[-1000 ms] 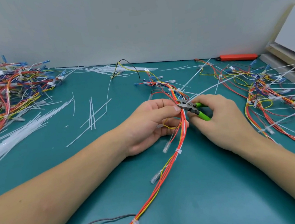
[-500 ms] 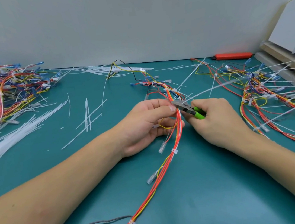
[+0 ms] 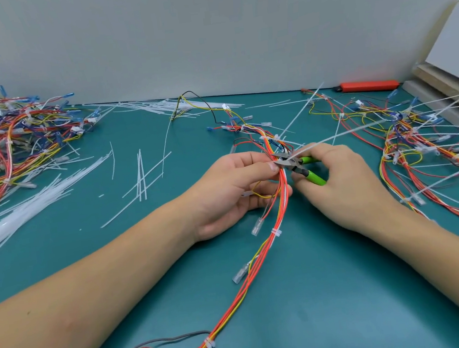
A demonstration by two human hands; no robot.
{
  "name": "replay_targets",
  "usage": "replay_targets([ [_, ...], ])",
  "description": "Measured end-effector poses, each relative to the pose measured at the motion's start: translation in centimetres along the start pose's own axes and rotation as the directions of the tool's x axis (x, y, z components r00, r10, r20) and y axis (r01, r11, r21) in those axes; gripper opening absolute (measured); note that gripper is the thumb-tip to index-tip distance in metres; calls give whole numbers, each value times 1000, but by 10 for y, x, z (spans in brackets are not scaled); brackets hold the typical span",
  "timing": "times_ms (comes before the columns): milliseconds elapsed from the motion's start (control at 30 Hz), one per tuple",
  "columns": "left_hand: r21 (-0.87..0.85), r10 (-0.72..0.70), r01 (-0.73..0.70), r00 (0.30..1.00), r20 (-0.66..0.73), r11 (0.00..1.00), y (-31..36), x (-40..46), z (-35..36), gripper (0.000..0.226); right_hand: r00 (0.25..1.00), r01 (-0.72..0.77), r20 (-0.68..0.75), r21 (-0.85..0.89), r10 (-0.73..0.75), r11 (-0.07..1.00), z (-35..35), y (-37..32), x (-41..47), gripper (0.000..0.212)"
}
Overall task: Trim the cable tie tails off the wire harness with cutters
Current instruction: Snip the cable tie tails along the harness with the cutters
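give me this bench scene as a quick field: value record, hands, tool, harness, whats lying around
left hand: grips the wire harness near the cutter tip
right hand: holds the green-handled cutters
cutter blades: at a long white cable tie tail on the harness
trimmed ties: two lower ties on the harness show no tail
left pile: harnesses beside loose cut tails
right pile: harnesses with long tails
back edge: orange tool
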State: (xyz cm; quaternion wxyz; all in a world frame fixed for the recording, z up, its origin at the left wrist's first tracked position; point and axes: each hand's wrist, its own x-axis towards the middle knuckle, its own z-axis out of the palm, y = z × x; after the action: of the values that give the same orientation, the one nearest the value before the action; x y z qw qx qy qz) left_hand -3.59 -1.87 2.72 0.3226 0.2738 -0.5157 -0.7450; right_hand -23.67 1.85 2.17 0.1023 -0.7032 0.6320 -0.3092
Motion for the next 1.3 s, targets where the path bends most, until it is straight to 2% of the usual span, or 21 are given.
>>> replay_targets([
  [100, -1, -1, 1, 1000, -10, 1000, 0, 0, 0, 11, 1000, -7, -7, -6, 7, 1000, 1, 3, 1, 25],
  [200, -2, 3, -3, 1000, -13, 1000, -1, 1, -1, 10, 1000, -24, -18, -25, 23, 999, 3, 7, 1, 5],
  [367, -1, 6, -6, 1000, -6, 1000, 0, 0, 0, 7, 998, -23, 52, -39, 25, 999, 1, 4, 0, 15],
  [567, -1, -5, 5, 1000, -7, 1000, 1, -1, 0, 7, 1000, -3, -21, 3, 3, 1000, 2, 2, -2, 7],
  [767, -11, -10, 9, 1000, -13, 1000, 0, -1, 0, 4, 999, 8, -38, -18, -9, 1000, 0, 0, -2, 24],
  [967, 7, 2, -1, 1000, -6, 1000, -1, 0, -1, 12, 999, 23, -34, -26, -24, 999, 1, 2, 0, 18],
  [1067, 14, 14, -13, 1000, -17, 1000, -2, 0, -1, 16, 999, 26, -36, -36, -27, 999, 2, 3, 1, 5],
  [1167, 24, 17, -16, 1000, -13, 1000, -2, 0, -1, 15, 1000, 2, -8, 12, -2, 1000, 1, 5, 1, 21],
  [1300, 14, 10, -10, 1000, -18, 1000, -2, 0, -2, 17, 999, -8, 39, -30, 9, 1000, 2, 4, 2, 26],
])
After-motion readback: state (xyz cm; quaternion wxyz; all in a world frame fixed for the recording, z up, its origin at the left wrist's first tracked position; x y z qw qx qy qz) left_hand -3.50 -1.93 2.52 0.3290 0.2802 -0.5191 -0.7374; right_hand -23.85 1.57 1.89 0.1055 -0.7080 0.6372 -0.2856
